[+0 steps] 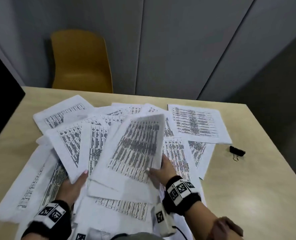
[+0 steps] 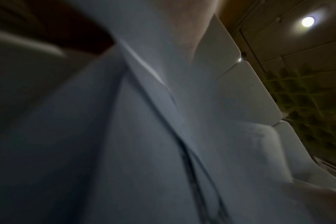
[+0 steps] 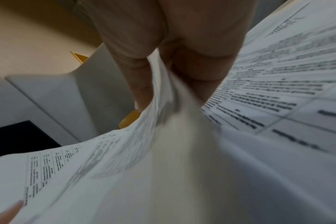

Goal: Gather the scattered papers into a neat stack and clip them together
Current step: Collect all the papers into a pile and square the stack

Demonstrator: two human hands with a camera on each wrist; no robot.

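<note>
Your scattered papers cover the table left of the black binder clip, your right hand pinching a lifted sheet by its edge, your left hand gripping a fanned bundle beside it.
</note>
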